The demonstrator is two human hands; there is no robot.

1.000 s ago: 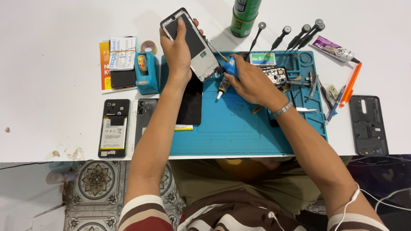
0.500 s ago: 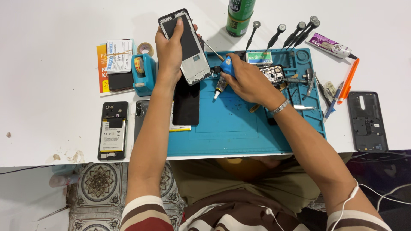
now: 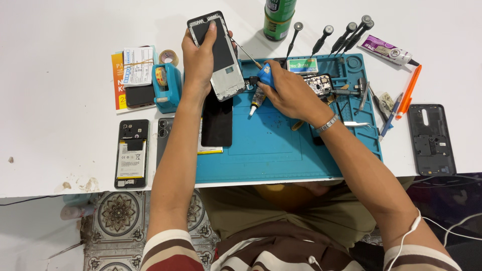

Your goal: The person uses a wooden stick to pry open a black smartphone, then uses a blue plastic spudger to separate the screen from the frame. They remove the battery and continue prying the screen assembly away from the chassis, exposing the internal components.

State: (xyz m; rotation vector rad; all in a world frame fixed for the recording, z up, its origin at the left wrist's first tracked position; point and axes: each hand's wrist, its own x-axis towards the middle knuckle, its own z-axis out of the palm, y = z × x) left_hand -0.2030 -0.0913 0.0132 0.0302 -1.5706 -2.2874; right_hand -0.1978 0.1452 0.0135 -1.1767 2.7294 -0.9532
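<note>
- A white desk [image 3: 60, 150] carries a blue work mat [image 3: 281, 150] under both hands.
- The left hand [image 3: 199, 60] grips a phone frame [image 3: 217, 55], tilted above the mat's upper edge.
- The right hand [image 3: 291, 93], just beside it, pinches a blue-handled tool [image 3: 261, 83].
- 4 screwdrivers [image 3: 331, 37] lie beyond the right hand.

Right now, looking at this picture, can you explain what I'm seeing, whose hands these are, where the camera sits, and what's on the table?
The camera sits on a person's head, looking down at their own two bare hands over a white table. The left hand holds up a phone frame. The right hand grips a blue-handled tool with a thin metal tip beside that frame. Below lies a blue work mat. Around it are screwdrivers, an opened phone, a green can, a tape dispenser and a dark back cover.
</note>
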